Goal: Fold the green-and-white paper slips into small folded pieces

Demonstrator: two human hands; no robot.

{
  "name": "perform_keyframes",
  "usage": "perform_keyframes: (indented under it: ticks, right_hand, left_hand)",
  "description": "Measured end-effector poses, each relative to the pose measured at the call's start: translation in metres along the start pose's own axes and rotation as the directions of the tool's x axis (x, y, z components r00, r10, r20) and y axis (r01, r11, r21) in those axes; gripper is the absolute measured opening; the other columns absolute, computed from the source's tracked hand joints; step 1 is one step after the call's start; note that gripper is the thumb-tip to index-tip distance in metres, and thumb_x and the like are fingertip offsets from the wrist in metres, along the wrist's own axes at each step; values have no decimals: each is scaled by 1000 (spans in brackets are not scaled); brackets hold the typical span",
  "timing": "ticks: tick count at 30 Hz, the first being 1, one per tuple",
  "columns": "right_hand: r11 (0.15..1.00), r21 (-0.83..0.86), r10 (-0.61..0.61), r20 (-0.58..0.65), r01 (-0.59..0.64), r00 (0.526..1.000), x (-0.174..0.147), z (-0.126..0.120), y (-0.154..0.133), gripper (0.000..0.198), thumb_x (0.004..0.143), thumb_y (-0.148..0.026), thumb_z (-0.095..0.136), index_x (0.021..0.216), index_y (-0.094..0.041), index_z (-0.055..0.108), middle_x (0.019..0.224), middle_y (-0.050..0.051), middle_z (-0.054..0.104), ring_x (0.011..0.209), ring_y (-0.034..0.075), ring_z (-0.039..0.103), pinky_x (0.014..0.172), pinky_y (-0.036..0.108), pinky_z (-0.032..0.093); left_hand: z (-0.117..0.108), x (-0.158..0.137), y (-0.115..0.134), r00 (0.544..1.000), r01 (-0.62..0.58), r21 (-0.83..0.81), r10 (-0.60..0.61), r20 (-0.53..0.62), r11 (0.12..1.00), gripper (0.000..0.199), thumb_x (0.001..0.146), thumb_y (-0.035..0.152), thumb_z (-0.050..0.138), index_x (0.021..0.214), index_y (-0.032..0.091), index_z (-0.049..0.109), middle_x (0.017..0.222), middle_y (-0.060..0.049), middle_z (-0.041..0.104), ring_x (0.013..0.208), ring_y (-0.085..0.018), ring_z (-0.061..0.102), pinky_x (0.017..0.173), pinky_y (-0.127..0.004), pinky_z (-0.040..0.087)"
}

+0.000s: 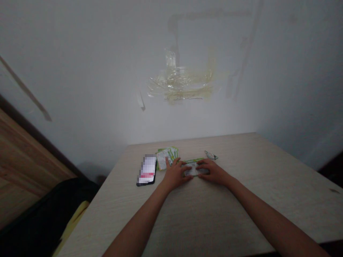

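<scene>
Near the middle of the table lies a green-and-white printed card [191, 169], perhaps a small stack; its thickness is unclear. My left hand [175, 175] has its thumb and nearer fingers on the left part of the card, while its outer fingers spread toward a fanned pile of similar cards [162, 159]. From the other side, my right hand [214, 172] grips the card's right part, fingers at the far edge and thumb at the near edge. The fingers hide both ends of the card.
Left of the pile is a phone [147, 169] with its screen lit and blurred. A small crumpled clear-and-green wrapper [211, 155] rests beyond my right hand. The pale wooden table [193, 221] meets a tape-marked wall [107, 89]. Dark and yellow cloth [72, 223] lies off its left edge.
</scene>
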State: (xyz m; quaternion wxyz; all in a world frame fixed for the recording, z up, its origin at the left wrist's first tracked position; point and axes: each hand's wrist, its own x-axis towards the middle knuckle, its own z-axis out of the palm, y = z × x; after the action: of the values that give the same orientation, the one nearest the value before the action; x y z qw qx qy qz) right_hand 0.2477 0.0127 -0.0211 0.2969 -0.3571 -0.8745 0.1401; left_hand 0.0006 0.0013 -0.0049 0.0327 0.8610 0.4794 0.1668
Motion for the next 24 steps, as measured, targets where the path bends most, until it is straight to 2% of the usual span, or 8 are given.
perform_keyframes:
  ticks: [15, 24]
  right_hand:
    - [1000, 15, 15, -16, -15, 1000, 0, 1, 1, 24, 84, -32, 67, 106, -23, 71, 119, 10, 62, 112, 22, 56, 100, 42, 44]
    - [999, 6, 40, -12, -40, 999, 6, -2, 5, 24, 93, -35, 54, 95, -21, 74, 98, 8, 70, 94, 20, 63, 87, 36, 49]
  left_hand:
    - [0, 0, -1, 999, -21, 3, 22, -28, 1000, 33, 85, 58, 54, 109, 40, 68, 126, 0, 62, 134, -32, 36, 104, -73, -13]
    - [1, 3, -1, 998, -11, -10, 11, -57, 1000, 26, 91, 48, 50, 99, 36, 72, 119, 0, 67, 132, -30, 40, 105, -74, -11]
